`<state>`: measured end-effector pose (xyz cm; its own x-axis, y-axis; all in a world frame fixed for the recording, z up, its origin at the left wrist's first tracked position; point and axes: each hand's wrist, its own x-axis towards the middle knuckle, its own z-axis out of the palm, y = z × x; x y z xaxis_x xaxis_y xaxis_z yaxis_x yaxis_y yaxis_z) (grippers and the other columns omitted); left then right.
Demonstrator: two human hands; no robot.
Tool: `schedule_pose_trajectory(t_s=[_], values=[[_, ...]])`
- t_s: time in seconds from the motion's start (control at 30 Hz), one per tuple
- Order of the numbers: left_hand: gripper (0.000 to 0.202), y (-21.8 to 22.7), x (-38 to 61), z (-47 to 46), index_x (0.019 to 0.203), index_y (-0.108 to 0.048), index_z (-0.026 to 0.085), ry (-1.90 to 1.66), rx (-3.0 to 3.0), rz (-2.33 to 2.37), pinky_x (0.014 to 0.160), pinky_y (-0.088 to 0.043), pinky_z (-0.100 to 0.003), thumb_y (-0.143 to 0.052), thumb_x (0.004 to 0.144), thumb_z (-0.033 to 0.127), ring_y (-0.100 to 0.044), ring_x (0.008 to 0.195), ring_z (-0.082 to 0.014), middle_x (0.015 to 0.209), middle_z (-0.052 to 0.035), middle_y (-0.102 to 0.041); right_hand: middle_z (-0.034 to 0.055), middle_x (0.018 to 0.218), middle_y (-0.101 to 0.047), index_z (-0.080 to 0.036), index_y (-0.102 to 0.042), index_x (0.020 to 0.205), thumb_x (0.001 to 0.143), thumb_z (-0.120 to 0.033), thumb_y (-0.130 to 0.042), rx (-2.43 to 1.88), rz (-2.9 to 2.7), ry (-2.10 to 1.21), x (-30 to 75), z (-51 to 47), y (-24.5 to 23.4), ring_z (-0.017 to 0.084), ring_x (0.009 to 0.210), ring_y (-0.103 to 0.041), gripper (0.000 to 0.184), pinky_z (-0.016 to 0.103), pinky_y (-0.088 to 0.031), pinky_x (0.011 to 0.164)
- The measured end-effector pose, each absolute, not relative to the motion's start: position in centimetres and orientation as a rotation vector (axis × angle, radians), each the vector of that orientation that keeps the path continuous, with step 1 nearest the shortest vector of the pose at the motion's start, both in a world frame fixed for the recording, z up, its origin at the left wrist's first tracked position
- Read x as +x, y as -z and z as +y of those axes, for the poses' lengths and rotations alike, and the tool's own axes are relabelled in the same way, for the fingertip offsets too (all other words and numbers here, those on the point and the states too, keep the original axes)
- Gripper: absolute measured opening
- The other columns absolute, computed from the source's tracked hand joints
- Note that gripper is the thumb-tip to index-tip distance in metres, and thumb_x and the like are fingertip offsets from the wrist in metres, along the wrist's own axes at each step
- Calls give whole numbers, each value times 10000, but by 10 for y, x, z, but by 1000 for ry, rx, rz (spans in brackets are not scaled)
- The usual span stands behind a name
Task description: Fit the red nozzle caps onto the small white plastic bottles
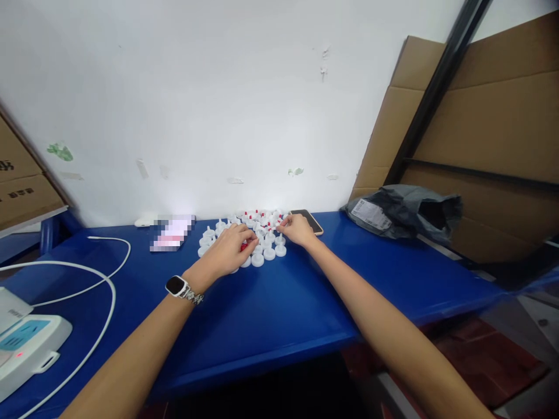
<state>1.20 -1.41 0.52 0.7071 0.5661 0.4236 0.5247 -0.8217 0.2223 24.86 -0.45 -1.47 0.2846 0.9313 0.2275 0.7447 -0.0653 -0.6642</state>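
Several white nozzle caps [257, 260] stand close together on the blue table, their pointed tips upward. Some toward the back carry small red tips. My left hand [231, 247] is curled over the left part of the group, with small red tip caps [243, 247] showing beneath its fingers. My right hand [297, 230] reaches the group's right edge. Its thumb and forefinger are pinched together at a nozzle, on what looks like a small red tip cap [279, 224], mostly hidden by the fingers. A watch [176, 286] sits on my left wrist.
Behind my right hand lies a phone [315, 224]. A grey plastic bag [406, 209] is at the right by cardboard [384, 128]. On the left are a pixelated item [172, 233], a white cable [114, 297] and a white power strip [39, 343]. A white wall [218, 105] backs the table.
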Motion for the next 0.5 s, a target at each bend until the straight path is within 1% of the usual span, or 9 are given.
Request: schedule_pose_trajectory(t_s=[0.1, 0.23, 0.3, 0.37, 0.43, 0.5], values=[[274, -8, 10, -16, 904, -638, 204, -816, 2790, 907, 838, -436, -397, -420, 975, 354, -544, 903, -233, 923, -65, -610, 22, 680, -640, -162, -647, 737, 694, -334, -724, -1576, -1461, -542, 245, -12, 9, 136, 631, -558, 194, 246, -397, 586], [231, -12, 8, -23, 1021, -549, 205, -1010, 2698, 951, 831, -442, -383, -398, 992, 378, -553, 925, -224, 987, -65, -593, -36, 632, -531, -167, -609, 770, 681, -448, -762, -1179, -1424, -907, 227, -36, -3, 73, 520, -402, 333, 209, -311, 474], [241, -13, 7, -27, 1008, -501, 207, -1038, 2674, 970, 796, -442, -370, -363, 1007, 405, -551, 886, -213, 955, -58, -578, -60, 613, -463, -179, -595, 789, 692, -485, -762, -1046, -1401, -1049, 213, -48, -8, 62, 501, -339, 361, 201, -280, 445], [272, -14, 8, -30, 935, -466, 210, -1016, 2685, 965, 753, -433, -357, -299, 1026, 406, -534, 819, -200, 876, -41, -551, -62, 627, -448, -189, -569, 797, 702, -490, -763, -942, -1361, -1147, 200, -58, -11, 64, 514, -336, 370, 195, -274, 433], [311, -14, 9, -32, 867, -436, 212, -997, 2705, 946, 718, -418, -347, -244, 1038, 388, -508, 761, -189, 816, -29, -520, -59, 652, -451, -201, -537, 810, 715, -501, -752, -898, -1312, -1206, 190, -64, -12, 72, 536, -364, 381, 185, -267, 421], [336, -14, 10, -33, 837, -430, 211, -1004, 2712, 913, 703, -409, -341, -220, 1043, 374, -492, 734, -181, 793, -26, -509, -59, 683, -462, -225, -518, 875, 746, -528, -718, -914, -1299, -1196, 183, -67, -12, 79, 549, -394, 385, 173, -249, 406]])
